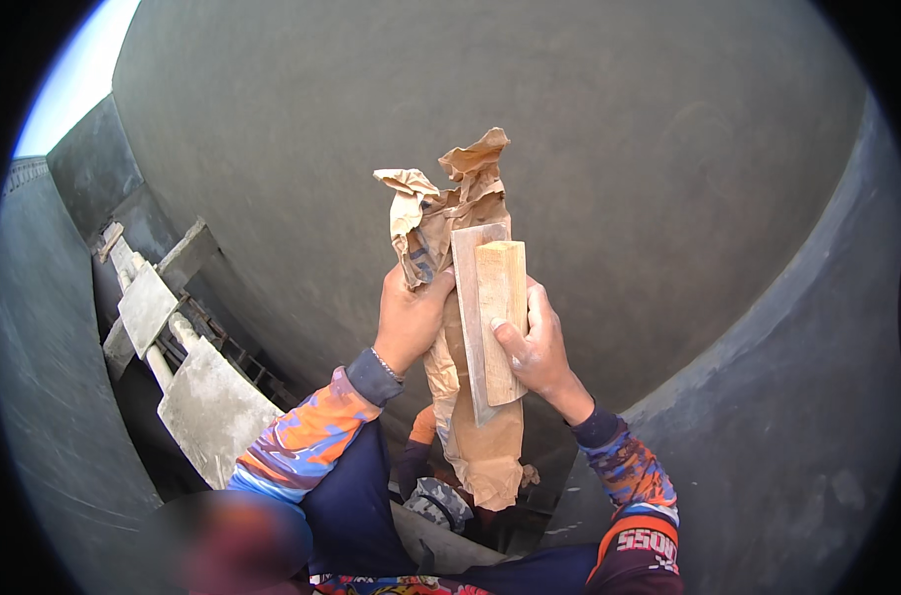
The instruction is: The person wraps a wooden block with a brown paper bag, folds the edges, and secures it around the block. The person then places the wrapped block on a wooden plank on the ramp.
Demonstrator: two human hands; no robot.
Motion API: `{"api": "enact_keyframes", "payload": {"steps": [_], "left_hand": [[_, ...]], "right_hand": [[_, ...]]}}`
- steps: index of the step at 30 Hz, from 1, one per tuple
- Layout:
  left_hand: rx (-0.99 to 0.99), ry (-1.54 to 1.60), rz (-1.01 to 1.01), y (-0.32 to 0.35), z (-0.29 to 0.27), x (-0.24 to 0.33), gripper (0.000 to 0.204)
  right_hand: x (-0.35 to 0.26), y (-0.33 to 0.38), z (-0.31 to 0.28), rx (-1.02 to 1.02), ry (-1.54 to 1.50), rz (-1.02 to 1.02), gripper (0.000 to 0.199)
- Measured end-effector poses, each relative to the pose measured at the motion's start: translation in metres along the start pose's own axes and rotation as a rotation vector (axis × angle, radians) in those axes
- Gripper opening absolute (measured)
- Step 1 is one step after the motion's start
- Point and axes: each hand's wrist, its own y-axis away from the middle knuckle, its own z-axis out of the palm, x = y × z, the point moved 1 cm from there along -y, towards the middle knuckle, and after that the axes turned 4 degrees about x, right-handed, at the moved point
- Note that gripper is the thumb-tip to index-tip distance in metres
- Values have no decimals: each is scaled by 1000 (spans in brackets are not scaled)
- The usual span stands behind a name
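Note:
My left hand (413,315) is closed on a long piece of torn, crumpled brown paper (485,451), which looks like sack paper. Its ragged top stands up above my fingers and its lower end hangs between my forearms. In my right hand (541,349) is a wooden float (500,322), a thin flat board with a pale wooden block on it. My thumb presses on the block while the fingers wrap behind. The float lies upright against the front of the paper and covers part of it.
A smooth grey plastered wall (609,129) curves ahead, with another grey surface (768,436) at the right. On the left are planks and poles with cement-coated boards (217,407). Below me a person's orange sleeve (423,426) and patterned grey cloth (437,503) show. A blurred shape sits lower left.

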Motion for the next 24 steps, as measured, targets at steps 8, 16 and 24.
{"api": "enact_keyframes", "payload": {"steps": [8,16,24], "left_hand": [[78,295,-229,2,6,-9,26],[69,214,-153,-5,7,-5,38],[90,333,-203,-9,7,-9,46]], "right_hand": [[1,-1,-3,33,162,-48,60],[-1,8,-19,-78,207,-124,61],[3,14,-21,-75,107,-214,58]]}}
